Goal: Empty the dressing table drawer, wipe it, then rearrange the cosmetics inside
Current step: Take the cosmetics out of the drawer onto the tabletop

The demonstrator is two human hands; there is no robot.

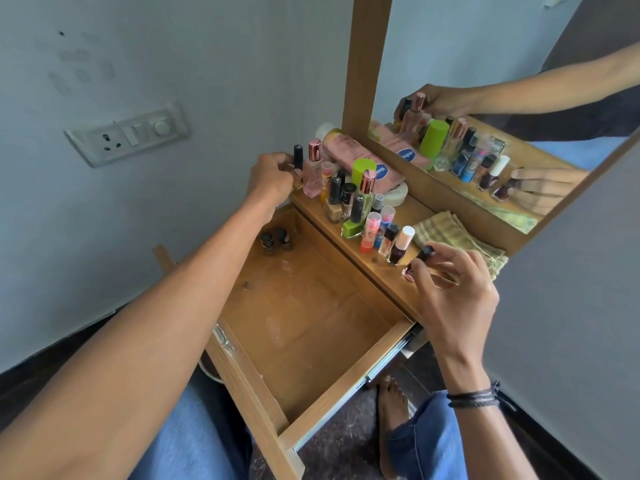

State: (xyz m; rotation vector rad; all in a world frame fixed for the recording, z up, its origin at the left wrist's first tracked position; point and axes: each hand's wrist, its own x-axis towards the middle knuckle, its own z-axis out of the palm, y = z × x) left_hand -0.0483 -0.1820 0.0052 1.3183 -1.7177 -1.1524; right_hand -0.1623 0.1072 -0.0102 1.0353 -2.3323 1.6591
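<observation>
The wooden drawer (311, 420) is pulled out, with two small dark nail polish bottles (276, 239) standing in its far left corner. Several cosmetics crowd the dressing table top (412, 216): a pink perfume bottle (312, 169), a pink lotion tube (360, 155), a green-capped bottle (362, 169) and lip balms. My left hand (272, 178) pinches a black-capped nail polish bottle (298, 157) at the top's far left end. My right hand (453, 289) pinches a dark red nail polish bottle (417, 261) by its black cap at the near end.
A folded checked cloth (457, 237) lies on the table top beside my right hand. A mirror (485, 98) in a wooden frame stands behind the cosmetics. A wall switchboard (128, 133) is at the left. My jeans-clad knees and a bare foot (391, 410) are below the drawer.
</observation>
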